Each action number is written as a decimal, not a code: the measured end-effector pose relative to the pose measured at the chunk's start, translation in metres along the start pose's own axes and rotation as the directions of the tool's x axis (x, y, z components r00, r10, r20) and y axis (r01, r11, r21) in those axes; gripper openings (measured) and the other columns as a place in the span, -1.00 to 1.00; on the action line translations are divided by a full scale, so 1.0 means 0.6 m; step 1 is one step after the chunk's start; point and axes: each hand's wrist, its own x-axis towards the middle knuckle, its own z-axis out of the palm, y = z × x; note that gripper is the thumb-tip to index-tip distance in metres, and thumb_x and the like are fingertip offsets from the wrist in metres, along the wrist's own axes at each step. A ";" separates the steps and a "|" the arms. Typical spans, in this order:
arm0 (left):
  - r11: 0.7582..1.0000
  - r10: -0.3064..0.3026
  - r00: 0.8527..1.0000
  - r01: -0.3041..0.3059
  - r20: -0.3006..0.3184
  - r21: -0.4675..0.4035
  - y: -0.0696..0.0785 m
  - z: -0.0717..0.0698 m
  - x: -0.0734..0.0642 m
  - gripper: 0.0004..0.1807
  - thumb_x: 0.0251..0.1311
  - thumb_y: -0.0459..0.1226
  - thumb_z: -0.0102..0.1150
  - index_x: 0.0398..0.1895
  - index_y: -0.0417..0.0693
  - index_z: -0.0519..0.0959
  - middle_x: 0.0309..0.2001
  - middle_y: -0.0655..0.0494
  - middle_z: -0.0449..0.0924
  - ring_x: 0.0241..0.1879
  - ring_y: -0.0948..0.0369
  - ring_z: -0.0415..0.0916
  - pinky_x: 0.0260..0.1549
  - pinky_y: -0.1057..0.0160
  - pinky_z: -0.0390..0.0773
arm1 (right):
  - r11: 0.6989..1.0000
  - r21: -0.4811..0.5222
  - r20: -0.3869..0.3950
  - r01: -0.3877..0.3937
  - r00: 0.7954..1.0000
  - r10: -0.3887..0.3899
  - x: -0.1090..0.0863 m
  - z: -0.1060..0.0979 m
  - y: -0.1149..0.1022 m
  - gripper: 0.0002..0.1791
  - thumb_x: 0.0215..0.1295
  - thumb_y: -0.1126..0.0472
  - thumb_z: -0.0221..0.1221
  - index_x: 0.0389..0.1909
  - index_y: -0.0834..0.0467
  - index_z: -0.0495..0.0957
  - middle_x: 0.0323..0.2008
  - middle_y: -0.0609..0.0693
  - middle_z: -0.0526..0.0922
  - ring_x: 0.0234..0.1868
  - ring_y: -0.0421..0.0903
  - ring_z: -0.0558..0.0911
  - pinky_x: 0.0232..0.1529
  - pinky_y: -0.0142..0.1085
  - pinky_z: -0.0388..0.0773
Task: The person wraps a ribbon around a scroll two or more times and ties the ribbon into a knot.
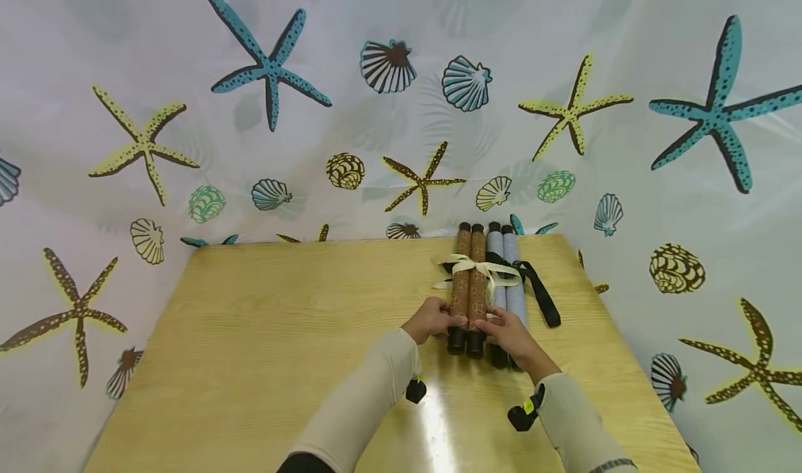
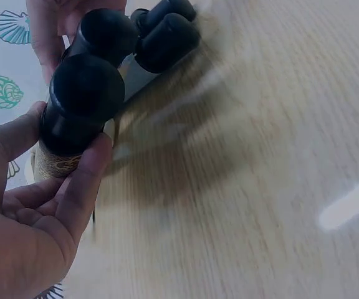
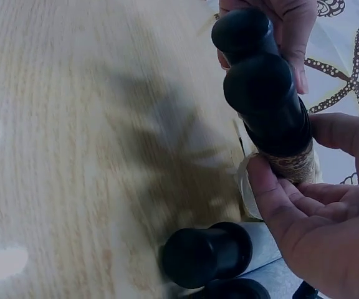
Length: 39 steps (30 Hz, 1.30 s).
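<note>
Two brown patterned rolls (image 1: 460, 293) with black end caps lie side by side, tied together by a cream ribbon (image 1: 495, 269). My left hand (image 1: 431, 320) grips the left roll just above its near cap, thumb on one side and fingers on the other. Likewise, my right hand (image 1: 512, 335) pinches the right roll beside its near cap (image 3: 267, 87). In both wrist views, the near caps stand above the table and cast shadows on it. Just to the right lie two grey-blue rolls (image 1: 515, 300), also black-capped and partly hidden behind my right hand.
A black strap (image 1: 540, 297) extends from the grey-blue rolls onto the wooden table (image 1: 282, 334). Behind and beside the table hangs a white cloth (image 1: 351, 125) printed with starfish and shells. Both sleeved wrists carry small black cameras (image 1: 416, 391).
</note>
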 end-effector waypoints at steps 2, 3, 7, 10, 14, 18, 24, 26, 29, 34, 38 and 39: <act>1.000 -0.002 1.000 0.002 -0.003 0.022 0.004 0.001 -0.001 -0.73 0.24 -0.31 0.33 -0.15 -0.40 0.59 -0.42 0.10 0.51 -0.49 0.28 0.48 -0.17 -0.04 0.70 | 1.000 -0.010 0.001 -0.017 1.000 0.017 0.002 -0.001 -0.001 -0.34 0.55 0.21 0.01 0.47 0.48 0.05 0.22 0.47 0.47 0.01 -0.11 0.64 0.09 -0.07 0.61; 0.999 -0.008 1.000 0.008 -0.006 0.037 0.005 0.001 -0.002 -0.74 0.24 -0.31 0.33 -0.16 -0.39 0.59 -0.42 0.10 0.52 -0.50 0.28 0.48 -0.17 -0.04 0.69 | 0.999 -0.012 0.004 -0.032 0.999 0.032 0.001 0.000 -0.002 -0.34 0.54 0.21 0.00 0.48 0.47 0.05 0.24 0.47 0.46 0.05 -0.07 0.63 0.12 -0.05 0.60; 0.995 -0.042 0.999 0.043 -0.013 0.086 0.005 0.004 -0.008 -0.76 0.25 -0.29 0.33 -0.19 -0.33 0.57 -0.39 0.08 0.52 -0.49 0.24 0.49 -0.20 -0.01 0.69 | 0.997 -0.021 0.012 -0.079 0.997 0.079 -0.002 0.009 -0.007 -0.33 0.55 0.18 -0.02 0.49 0.46 0.02 0.31 0.48 0.39 0.22 0.16 0.57 0.20 0.03 0.55; 0.993 -0.056 0.998 0.059 -0.032 0.099 0.006 0.007 -0.006 -0.76 0.25 -0.29 0.31 -0.19 -0.32 0.57 -0.35 0.04 0.54 -0.46 0.22 0.51 -0.24 0.02 0.69 | 0.994 -0.008 0.007 -0.106 0.994 0.106 -0.003 0.017 -0.015 -0.26 0.56 0.09 -0.04 0.52 0.44 -0.06 0.38 0.49 0.29 0.38 0.31 0.40 0.29 0.14 0.44; 0.994 -0.069 0.997 0.072 -0.038 0.086 0.006 0.011 -0.003 -0.79 0.24 -0.36 0.18 -0.17 -0.39 0.60 -0.29 -0.10 0.64 -0.44 0.16 0.57 -0.27 0.02 0.70 | 0.988 0.041 0.032 -0.149 0.989 0.148 -0.004 0.030 -0.022 -0.16 0.59 -0.06 -0.11 0.57 0.35 -0.25 0.49 0.45 0.10 0.53 0.35 0.12 0.44 0.28 0.16; 0.994 -0.068 0.997 0.069 -0.024 0.084 0.003 0.017 -0.007 -0.77 0.20 -0.41 0.08 -0.15 -0.41 0.60 -0.29 -0.16 0.66 -0.47 0.13 0.59 -0.32 -0.01 0.70 | 0.982 0.089 0.041 -0.166 0.986 0.163 -0.004 0.045 -0.022 -0.23 0.62 -0.04 -0.22 0.60 0.24 -0.29 0.56 0.35 -0.01 0.58 0.30 -0.01 0.51 0.25 -0.01; 0.995 -0.063 0.998 0.064 -0.013 0.071 0.001 0.026 -0.015 -0.78 0.13 -0.45 0.06 -0.18 -0.40 0.57 -0.34 -0.09 0.59 -0.50 0.17 0.47 -0.31 -0.07 0.66 | 0.980 0.095 0.000 -0.177 0.984 0.178 -0.002 0.057 -0.017 -0.22 0.47 0.17 -0.28 0.59 0.22 -0.37 0.61 0.26 -0.31 0.60 0.18 -0.18 0.45 0.06 0.05; 0.996 -0.062 0.998 0.062 -0.010 0.065 0.001 0.028 -0.018 -0.76 0.10 -0.45 0.05 -0.17 -0.40 0.58 -0.31 -0.13 0.61 -0.47 0.15 0.47 -0.34 -0.02 0.63 | 0.979 0.090 -0.010 -0.180 0.983 0.182 -0.004 0.060 -0.016 -0.19 0.42 0.23 -0.27 0.58 0.24 -0.41 0.60 0.26 -0.40 0.59 0.15 -0.23 0.38 -0.01 0.03; 0.996 -0.062 0.998 0.062 -0.005 0.062 0.000 0.031 -0.021 -0.79 0.11 -0.44 0.05 -0.20 -0.34 0.57 -0.32 -0.08 0.59 -0.45 0.14 0.45 -0.42 0.09 0.54 | 0.980 0.087 -0.021 -0.176 0.984 0.179 -0.005 0.064 -0.016 -0.16 0.36 0.29 -0.25 0.56 0.31 -0.42 0.59 0.29 -0.43 0.59 0.16 -0.26 0.38 -0.03 -0.01; 0.995 -0.076 0.997 0.076 0.006 0.066 -0.005 0.036 -0.020 -0.96 0.11 -0.40 0.11 -0.41 -0.14 0.45 -0.47 0.11 0.38 -0.51 0.19 0.30 -0.49 0.20 0.32 | 0.986 0.050 -0.048 -0.160 0.986 0.162 -0.009 0.069 -0.014 -0.17 0.35 0.31 -0.22 0.55 0.38 -0.36 0.58 0.36 -0.32 0.59 0.22 -0.19 0.50 0.06 -0.04; 0.996 -0.088 0.996 0.088 0.032 0.016 -0.011 0.036 -0.017 -0.84 0.12 -0.40 0.14 -0.23 -0.26 0.56 -0.41 0.12 0.44 -0.47 0.20 0.35 -0.46 0.24 0.35 | 0.988 -0.023 -0.067 -0.150 0.987 0.148 -0.016 0.069 -0.013 -0.21 0.39 0.30 -0.20 0.55 0.39 -0.27 0.57 0.40 -0.17 0.57 0.26 -0.04 0.46 0.10 0.10; 0.996 -0.088 0.995 0.087 0.038 0.007 -0.012 0.036 -0.017 -0.79 0.14 -0.39 0.14 -0.15 -0.29 0.57 -0.39 0.12 0.46 -0.45 0.21 0.36 -0.46 0.26 0.37 | 0.988 -0.045 -0.073 -0.146 0.987 0.143 -0.019 0.069 -0.014 -0.22 0.38 0.30 -0.19 0.55 0.40 -0.24 0.56 0.41 -0.11 0.53 0.26 0.05 0.39 0.09 0.17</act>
